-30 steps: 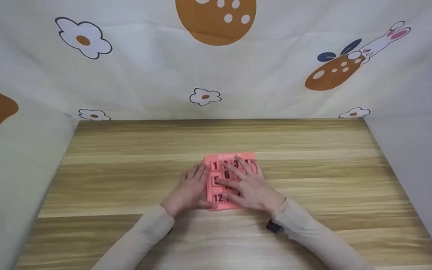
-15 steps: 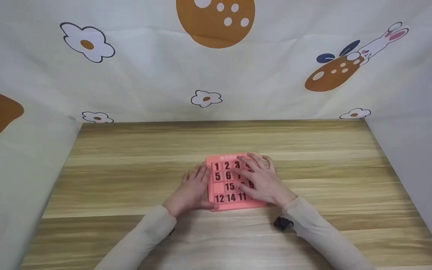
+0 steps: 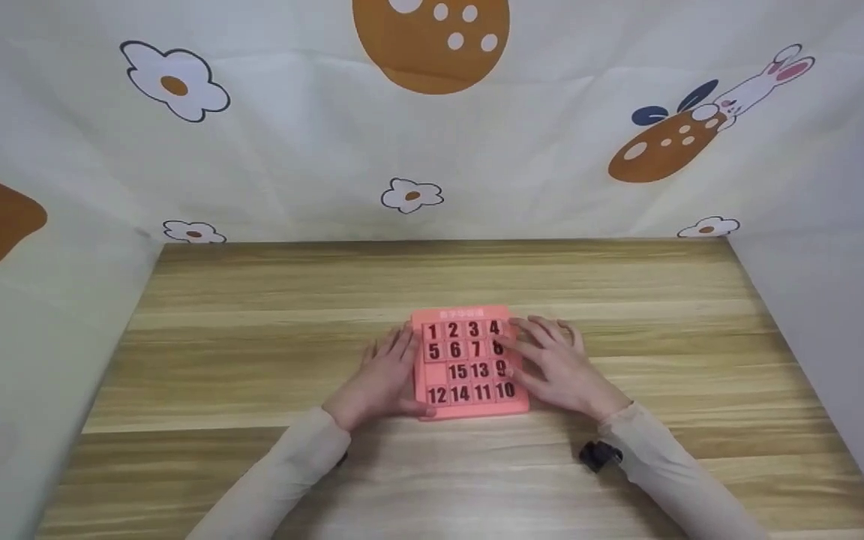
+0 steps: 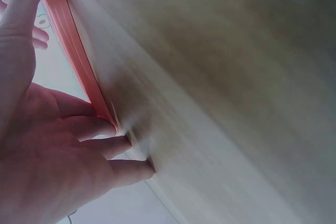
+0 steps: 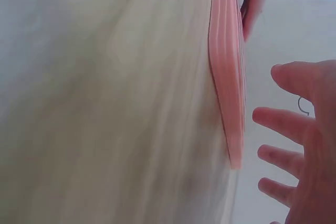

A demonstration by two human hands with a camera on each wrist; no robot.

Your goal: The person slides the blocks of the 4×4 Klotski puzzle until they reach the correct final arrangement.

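A pink sliding number puzzle (image 3: 477, 410) lies flat on the wooden table in the head view. Its tiles read 1 to 4 on top, then 5 to 8, then a gap at the left before 15, 13 and 9, with 12, 14, 11 and 10 at the bottom. Along its left edge rests my left hand (image 3: 383, 381), fingers extended and thumb at the lower left corner. That thumb touches the pink side (image 4: 71, 43) in the left wrist view. My right hand (image 3: 563, 373), fingers spread, is over the puzzle's right edge, raised above its surface in the right wrist view.
The wood-grain table (image 3: 252, 337) is bordered at the back and sides by a pale cloth (image 3: 289, 150) printed with flowers, orange shapes and a rabbit. A small black device (image 3: 600, 455) sits at the right wrist, beside the light sleeve.
My right hand has drawn back rightward from over the tiles to the right edge, uncovering the numbers. Tile 5 has moved up into the second row. My left hand stays put.
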